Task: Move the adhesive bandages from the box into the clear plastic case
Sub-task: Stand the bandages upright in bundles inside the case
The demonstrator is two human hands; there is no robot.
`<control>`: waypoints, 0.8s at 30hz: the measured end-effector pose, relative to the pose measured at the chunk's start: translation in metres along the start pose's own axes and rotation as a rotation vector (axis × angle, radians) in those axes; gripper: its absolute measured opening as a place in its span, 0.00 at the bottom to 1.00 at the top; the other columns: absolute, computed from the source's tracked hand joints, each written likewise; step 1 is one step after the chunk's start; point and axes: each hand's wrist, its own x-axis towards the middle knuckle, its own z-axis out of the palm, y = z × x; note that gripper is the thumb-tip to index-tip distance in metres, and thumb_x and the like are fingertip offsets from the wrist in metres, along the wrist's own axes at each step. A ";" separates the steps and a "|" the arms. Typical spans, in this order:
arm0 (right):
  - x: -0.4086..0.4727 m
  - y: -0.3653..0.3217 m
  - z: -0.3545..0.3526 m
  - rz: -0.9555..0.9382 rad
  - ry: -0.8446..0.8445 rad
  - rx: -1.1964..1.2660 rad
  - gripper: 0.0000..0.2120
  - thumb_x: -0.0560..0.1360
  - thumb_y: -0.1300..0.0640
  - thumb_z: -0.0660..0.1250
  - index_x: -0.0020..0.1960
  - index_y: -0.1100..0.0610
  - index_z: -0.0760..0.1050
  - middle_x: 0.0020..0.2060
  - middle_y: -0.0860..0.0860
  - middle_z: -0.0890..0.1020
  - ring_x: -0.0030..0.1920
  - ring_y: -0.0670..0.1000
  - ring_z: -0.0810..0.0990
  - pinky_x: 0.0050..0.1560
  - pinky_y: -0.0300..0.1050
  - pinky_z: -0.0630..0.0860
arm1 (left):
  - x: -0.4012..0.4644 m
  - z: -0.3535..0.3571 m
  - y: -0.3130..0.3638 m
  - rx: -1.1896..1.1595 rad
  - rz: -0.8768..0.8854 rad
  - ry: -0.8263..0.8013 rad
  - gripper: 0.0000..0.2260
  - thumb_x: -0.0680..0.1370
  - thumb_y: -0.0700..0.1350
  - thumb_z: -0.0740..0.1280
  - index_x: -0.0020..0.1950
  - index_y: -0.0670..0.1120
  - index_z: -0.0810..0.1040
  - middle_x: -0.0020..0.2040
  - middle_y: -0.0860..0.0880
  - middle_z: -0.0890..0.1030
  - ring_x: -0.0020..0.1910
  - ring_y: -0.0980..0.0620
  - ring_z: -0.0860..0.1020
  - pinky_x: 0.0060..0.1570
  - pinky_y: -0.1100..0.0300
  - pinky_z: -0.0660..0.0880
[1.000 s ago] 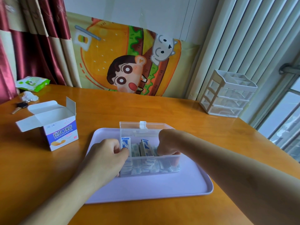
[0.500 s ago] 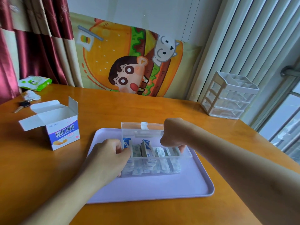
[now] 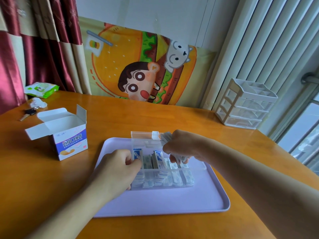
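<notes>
The clear plastic case (image 3: 146,140) stands open on the lilac tray (image 3: 172,200), its lid raised at the back. Several wrapped adhesive bandages (image 3: 165,178) stand packed inside it. My left hand (image 3: 117,169) grips the case's left end, thumb against the bandages there. Above the case's right side, my right hand (image 3: 183,145) holds a bundle of bandages (image 3: 166,136), whose ends stick out above and below my fist. The white and purple bandage box (image 3: 70,144) stands open on the table to the left; its inside is hidden from here.
The tray lies on an orange wooden table (image 3: 120,118). A white drawer organiser (image 3: 245,104) stands at the back right. A key (image 3: 28,112), crumpled tissue (image 3: 38,102) and a green wipes pack (image 3: 42,88) lie at the back left.
My right hand has risen out of the case's right side with a bundle of bandages in it. My left hand has stayed at the case's left end.
</notes>
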 end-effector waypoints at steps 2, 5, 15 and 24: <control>0.002 0.000 0.002 -0.022 -0.022 0.079 0.03 0.78 0.62 0.61 0.47 0.61 0.73 0.33 0.56 0.79 0.32 0.53 0.78 0.32 0.43 0.75 | 0.000 0.000 0.000 0.004 -0.002 0.001 0.16 0.82 0.47 0.64 0.37 0.43 0.67 0.24 0.59 0.79 0.28 0.51 0.81 0.25 0.64 0.73; 0.000 -0.001 0.005 -0.058 -0.051 0.192 0.06 0.78 0.66 0.54 0.49 0.62 0.69 0.35 0.57 0.72 0.29 0.54 0.75 0.29 0.43 0.73 | 0.001 -0.001 -0.001 0.022 -0.014 0.025 0.17 0.82 0.50 0.65 0.37 0.44 0.67 0.24 0.54 0.78 0.28 0.56 0.80 0.23 0.67 0.69; -0.030 -0.023 0.003 -0.518 0.077 0.281 0.09 0.77 0.62 0.63 0.39 0.59 0.67 0.30 0.61 0.68 0.30 0.52 0.65 0.27 0.47 0.63 | 0.010 -0.018 0.039 -0.288 0.124 0.033 0.21 0.71 0.70 0.70 0.48 0.54 0.85 0.43 0.57 0.86 0.44 0.58 0.83 0.48 0.52 0.82; -0.049 -0.033 0.020 -0.538 0.239 0.294 0.06 0.74 0.59 0.67 0.42 0.61 0.80 0.31 0.57 0.81 0.30 0.47 0.68 0.27 0.42 0.67 | 0.007 -0.004 0.050 -0.858 0.132 -0.091 0.19 0.70 0.51 0.77 0.60 0.47 0.86 0.58 0.48 0.87 0.61 0.50 0.83 0.69 0.48 0.72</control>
